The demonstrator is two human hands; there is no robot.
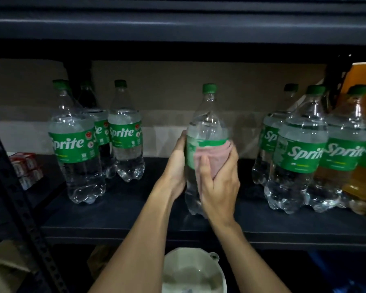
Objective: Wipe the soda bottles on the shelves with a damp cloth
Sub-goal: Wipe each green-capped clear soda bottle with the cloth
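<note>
The right hand (219,185) curls round a pink cloth (211,155), pressing it to the label of a clear plastic Sprite bottle with a green cap (207,117). The left hand (176,163) grips the bottle's other side. It is upright mid-way along the dark shelf (135,210), between other Sprite bottles (76,144). A white basin (190,269) sits below.
</note>
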